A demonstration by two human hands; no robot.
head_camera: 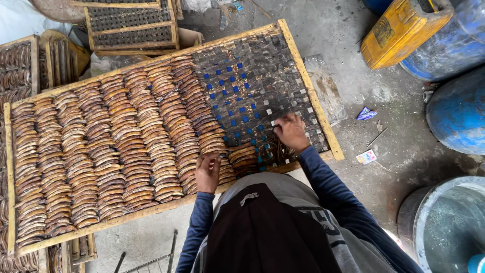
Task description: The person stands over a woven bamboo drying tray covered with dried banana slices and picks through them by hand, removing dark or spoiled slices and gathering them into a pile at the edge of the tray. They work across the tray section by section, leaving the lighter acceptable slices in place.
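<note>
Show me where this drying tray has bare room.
Bare weave fills the tray's right end, between the banana rows and the frame. The right hand rests there; the left hand is on the crowded rows.

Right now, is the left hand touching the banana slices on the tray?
Touching. The head view shows the left hand pressed on the banana slices near the tray edge, no gap.

Two hands (207, 173) — one woven tray (309, 96), one yellow jerrycan (404, 30), three blue drums (457, 108).
</note>
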